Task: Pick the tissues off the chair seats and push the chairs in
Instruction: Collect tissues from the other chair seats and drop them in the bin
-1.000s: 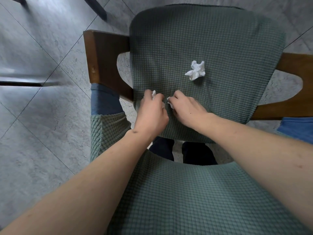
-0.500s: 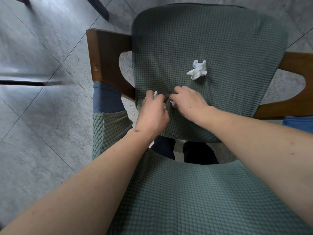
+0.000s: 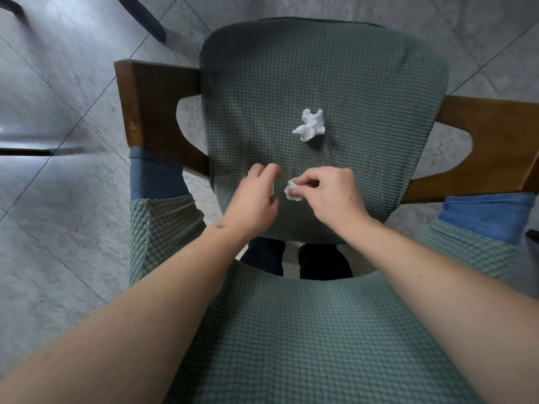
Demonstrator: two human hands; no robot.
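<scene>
Two crumpled tissues show on this chair: the small tissue (image 3: 292,191) pinched in your right hand (image 3: 329,196), just above the near part of the seat (image 3: 364,83), and the larger tissue (image 3: 311,124) lying loose near the middle of the seat, apart from both hands. Your left hand (image 3: 256,202) hovers just beside the right with its fingers curled; a sliver of white shows at its inner edge, but whether it holds a scrap there you cannot tell. You appear to be mid-way through clearing this seat: one tissue is in hand, one remains. The next move likely calls for reaching forward over the seat to the larger tissue, taking it by its crumpled folds while keeping the pinch on the small one. The wooden armrest (image 3: 151,112) on your left and the padded backrest (image 3: 306,345) below your forearms are the parts you could push on afterwards.
</scene>
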